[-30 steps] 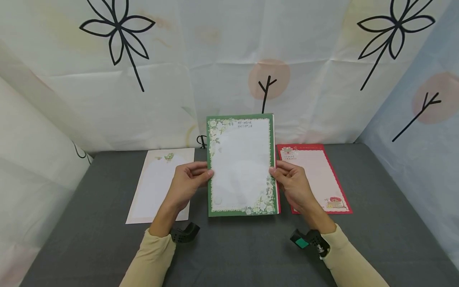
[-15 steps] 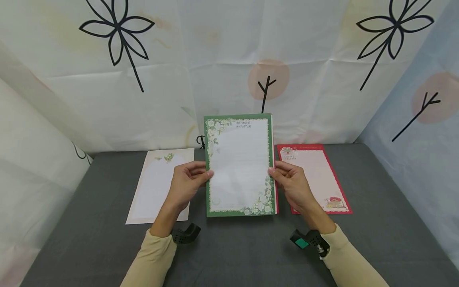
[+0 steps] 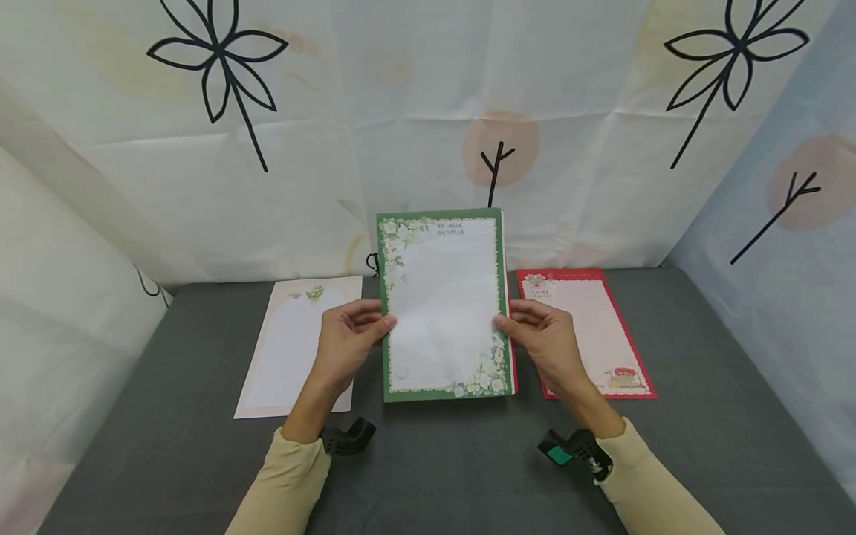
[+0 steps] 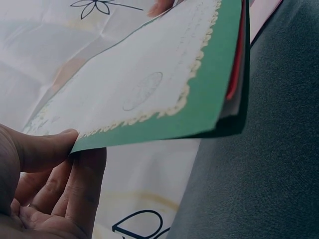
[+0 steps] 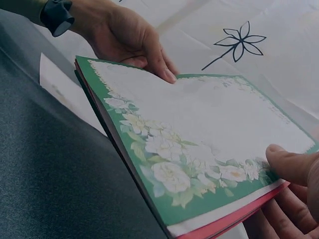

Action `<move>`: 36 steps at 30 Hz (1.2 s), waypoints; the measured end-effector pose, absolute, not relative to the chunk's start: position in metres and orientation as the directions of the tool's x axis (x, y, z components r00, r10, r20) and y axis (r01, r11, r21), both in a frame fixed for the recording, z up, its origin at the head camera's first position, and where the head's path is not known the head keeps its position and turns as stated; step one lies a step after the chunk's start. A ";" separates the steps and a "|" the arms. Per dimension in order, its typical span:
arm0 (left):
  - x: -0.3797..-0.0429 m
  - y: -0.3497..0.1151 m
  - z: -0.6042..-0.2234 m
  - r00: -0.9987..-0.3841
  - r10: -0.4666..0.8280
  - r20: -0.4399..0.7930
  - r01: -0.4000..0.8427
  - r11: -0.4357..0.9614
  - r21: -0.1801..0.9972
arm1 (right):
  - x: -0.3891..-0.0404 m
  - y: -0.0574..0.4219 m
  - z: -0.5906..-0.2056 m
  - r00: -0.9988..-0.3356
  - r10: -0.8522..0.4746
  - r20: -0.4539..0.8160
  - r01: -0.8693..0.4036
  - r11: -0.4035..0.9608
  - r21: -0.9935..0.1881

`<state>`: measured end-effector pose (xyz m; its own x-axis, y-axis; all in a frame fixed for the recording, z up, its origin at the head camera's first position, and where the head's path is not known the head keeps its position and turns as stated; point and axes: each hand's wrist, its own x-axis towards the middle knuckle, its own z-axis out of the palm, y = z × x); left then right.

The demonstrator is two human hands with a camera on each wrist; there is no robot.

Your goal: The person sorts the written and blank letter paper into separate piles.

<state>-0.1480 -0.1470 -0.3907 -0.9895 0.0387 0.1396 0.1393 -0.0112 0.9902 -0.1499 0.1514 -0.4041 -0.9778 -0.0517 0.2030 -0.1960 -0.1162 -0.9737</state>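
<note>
In the head view, a stack of letter paper is held up at the middle, its top sheet (image 3: 441,305) white with a green border and flowers. The red edge of another sheet (image 5: 237,215) sticks out beneath it in the right wrist view. My left hand (image 3: 346,338) pinches the stack's left edge, thumb on the front and fingers behind. On the opposite edge my right hand (image 3: 547,340) pinches it the same way. The stack's lower edge tilts toward me, and most of the lower sheets are hidden.
A pale sheet of letter paper (image 3: 287,364) lies on the dark grey table (image 3: 455,475) at left. On the right lies a red-bordered sheet (image 3: 595,327), partly behind my right hand. A white printed cloth (image 3: 414,89) hangs behind the table.
Both hands keep their grip while the stack shifts slightly left and turns a little. The two sheets on the table stay where they were.
</note>
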 end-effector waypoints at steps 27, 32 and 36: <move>-0.149 -0.147 -0.390 -0.986 0.083 0.147 0.147 -0.009 0.989 | -0.151 0.151 -0.405 -0.953 -0.001 0.302 -0.302 -0.014 -0.953; -0.149 -0.147 -0.391 -0.987 0.092 0.133 0.131 -0.031 0.991 | -0.151 0.152 -0.405 -0.952 -0.016 0.307 -0.307 -0.031 -0.951; -0.149 -0.148 -0.392 -0.986 0.106 0.127 0.120 -0.068 0.990 | -0.151 0.152 -0.404 -0.953 -0.011 0.301 -0.301 -0.038 -0.953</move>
<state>-0.1494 -0.1480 -0.3917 -0.9863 0.1059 0.1267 0.1200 -0.0676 0.9905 -0.1507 0.1521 -0.4044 -0.9534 -0.0112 0.3015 -0.3009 -0.0383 -0.9529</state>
